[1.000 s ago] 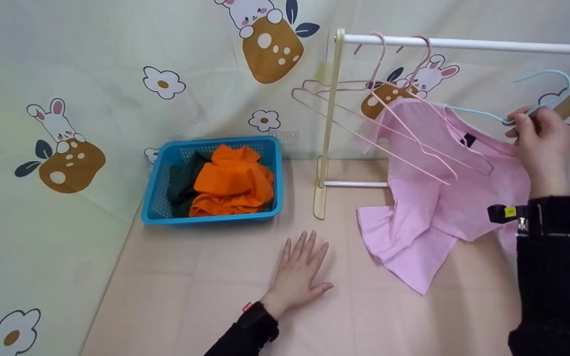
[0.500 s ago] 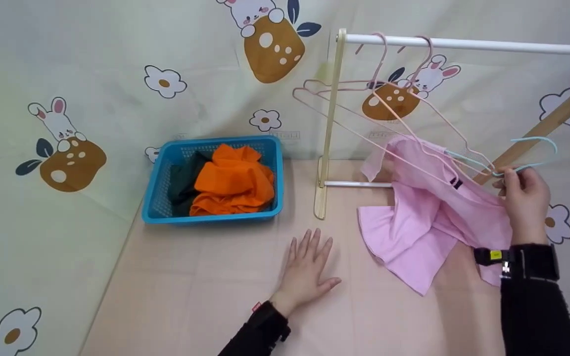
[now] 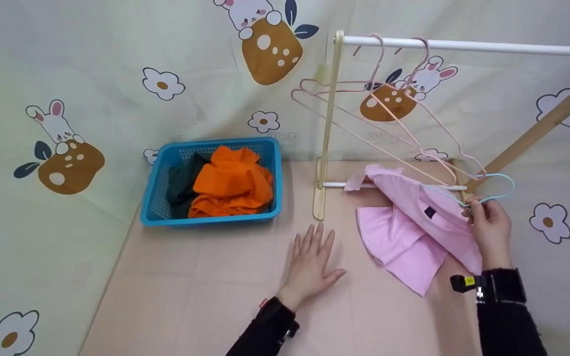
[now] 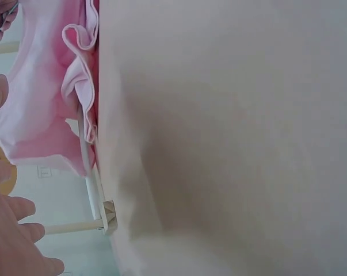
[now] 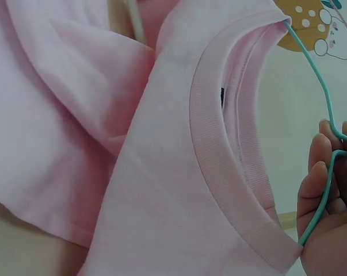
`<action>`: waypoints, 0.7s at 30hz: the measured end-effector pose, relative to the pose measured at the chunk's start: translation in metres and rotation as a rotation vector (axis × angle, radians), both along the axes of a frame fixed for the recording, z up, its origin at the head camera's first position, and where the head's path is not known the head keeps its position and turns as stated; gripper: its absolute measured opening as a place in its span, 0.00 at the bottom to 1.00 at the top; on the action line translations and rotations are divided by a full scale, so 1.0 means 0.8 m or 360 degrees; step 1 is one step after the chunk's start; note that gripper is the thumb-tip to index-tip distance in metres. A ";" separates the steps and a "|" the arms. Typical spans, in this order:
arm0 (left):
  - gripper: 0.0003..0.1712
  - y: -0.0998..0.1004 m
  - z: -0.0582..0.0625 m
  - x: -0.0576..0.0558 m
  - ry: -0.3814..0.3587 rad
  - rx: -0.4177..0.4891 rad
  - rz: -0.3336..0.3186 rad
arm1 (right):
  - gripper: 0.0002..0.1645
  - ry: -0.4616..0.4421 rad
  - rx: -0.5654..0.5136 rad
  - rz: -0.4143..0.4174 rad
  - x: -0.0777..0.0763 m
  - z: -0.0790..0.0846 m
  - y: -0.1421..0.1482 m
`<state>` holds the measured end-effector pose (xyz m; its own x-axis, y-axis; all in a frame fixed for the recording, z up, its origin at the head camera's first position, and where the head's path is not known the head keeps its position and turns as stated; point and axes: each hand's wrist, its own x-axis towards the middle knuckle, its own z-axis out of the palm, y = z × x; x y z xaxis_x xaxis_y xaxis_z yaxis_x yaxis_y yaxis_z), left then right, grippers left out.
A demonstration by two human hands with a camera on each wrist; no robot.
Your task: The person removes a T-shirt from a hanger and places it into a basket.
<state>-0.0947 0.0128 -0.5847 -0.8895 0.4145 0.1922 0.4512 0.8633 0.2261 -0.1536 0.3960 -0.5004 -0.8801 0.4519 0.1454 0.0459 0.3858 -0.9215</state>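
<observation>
My right hand (image 3: 490,227) grips the neck of a turquoise wire hanger (image 3: 505,178) at the right of the head view. A pink shirt (image 3: 403,237) hangs on that hanger, its lower part folded on the table. In the right wrist view the hanger's arms (image 5: 314,63) run into the ribbed neckline (image 5: 219,172), and fingers (image 5: 320,152) wrap the wire. My left hand (image 3: 309,269) is held palm down with fingers spread, left of the shirt and holding nothing. The left wrist view shows its fingers (image 4: 21,207) extended, with the shirt (image 4: 41,86) beyond them.
Two pink hangers (image 3: 379,64) hang bare from the white rail (image 3: 468,46) of a wooden-legged rack (image 3: 332,113), above the shirt. A blue basket (image 3: 211,220) at the left holds an orange cloth (image 3: 233,183) and a dark green one (image 3: 183,183). A patterned backdrop stands behind.
My right hand has come down and leftward with the turquoise hanger, lowering the shirt so that it folds onto the table. My left hand has shifted slightly to the right, fingers still spread.
</observation>
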 end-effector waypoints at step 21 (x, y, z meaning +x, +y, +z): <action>0.53 0.011 0.013 -0.018 0.0039 0.0047 0.0004 | 0.05 0.0607 0.0567 0.0377 0.031 -0.046 -0.065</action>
